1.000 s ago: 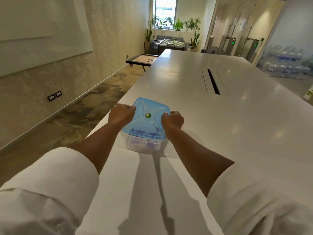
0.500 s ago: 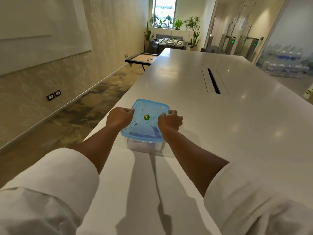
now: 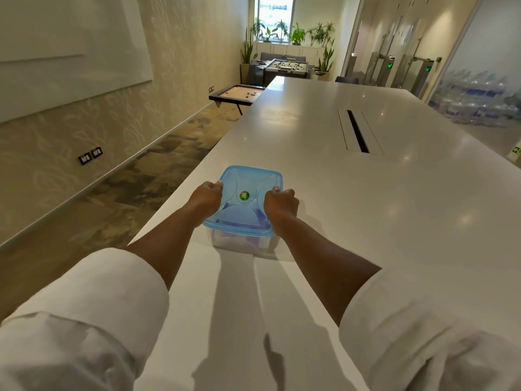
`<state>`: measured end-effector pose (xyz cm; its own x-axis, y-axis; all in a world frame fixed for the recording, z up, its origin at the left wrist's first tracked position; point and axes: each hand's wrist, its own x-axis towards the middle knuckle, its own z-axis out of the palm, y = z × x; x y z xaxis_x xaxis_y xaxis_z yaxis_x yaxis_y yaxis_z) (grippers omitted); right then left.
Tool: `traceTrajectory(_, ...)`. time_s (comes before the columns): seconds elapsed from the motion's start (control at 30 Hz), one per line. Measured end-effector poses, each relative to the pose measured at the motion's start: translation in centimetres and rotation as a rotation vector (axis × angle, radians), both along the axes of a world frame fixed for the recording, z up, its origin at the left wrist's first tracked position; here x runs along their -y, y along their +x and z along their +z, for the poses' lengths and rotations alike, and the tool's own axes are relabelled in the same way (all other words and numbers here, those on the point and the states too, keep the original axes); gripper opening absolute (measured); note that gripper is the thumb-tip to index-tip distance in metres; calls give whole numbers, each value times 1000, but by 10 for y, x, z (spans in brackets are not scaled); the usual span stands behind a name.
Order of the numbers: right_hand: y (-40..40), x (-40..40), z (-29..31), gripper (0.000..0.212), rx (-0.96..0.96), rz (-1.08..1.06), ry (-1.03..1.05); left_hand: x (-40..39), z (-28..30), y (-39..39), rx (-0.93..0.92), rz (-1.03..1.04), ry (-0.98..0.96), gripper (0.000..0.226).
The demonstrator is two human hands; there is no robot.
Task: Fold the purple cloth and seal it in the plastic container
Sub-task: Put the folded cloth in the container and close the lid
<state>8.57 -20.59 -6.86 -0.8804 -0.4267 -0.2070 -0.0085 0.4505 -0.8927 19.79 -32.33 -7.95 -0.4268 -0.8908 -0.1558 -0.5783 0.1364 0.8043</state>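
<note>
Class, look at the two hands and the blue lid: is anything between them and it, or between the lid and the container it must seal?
Nothing visible. The left hand and right hand press on opposite edges of the blue lid, which sits on the container.

A long white table (image 3: pixel 352 193) is stretching away ahead of the hands, its glossy top catching soft spots of light. A clear plastic container (image 3: pixel 236 241) with a blue lid (image 3: pixel 248 198) is sitting directly on it, between the two hands and close to the table's left edge. Well beyond the hands, off to the right, a narrow dark cable slot (image 3: pixel 357 130) is running lengthwise in the top. Arm shadows are falling on the surface nearer than the container, which seems to be resting flat.
</note>
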Motion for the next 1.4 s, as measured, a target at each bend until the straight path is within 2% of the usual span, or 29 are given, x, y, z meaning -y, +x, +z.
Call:
traceTrajectory(0.3,-4,-1,-6,40,10,19,-47,13,1,-10,133,-1,-28,45)
traceTrajectory(0.57,-6,0,-9,39,3,30,-39,14,16,-36,196,65,-74,53)
traceTrajectory(0.8,-6,0,-9,38,-25,32,-27,24,12,-48,152,102,-93,67)
traceTrajectory(1.27,-5,-1,-7,36,-57,58,10,51,9,-59,-137,139,159,65)
traceTrajectory(1.4,-4,-2,-5,37,-54,60,12,54,5,-58,-155,150,155,63)
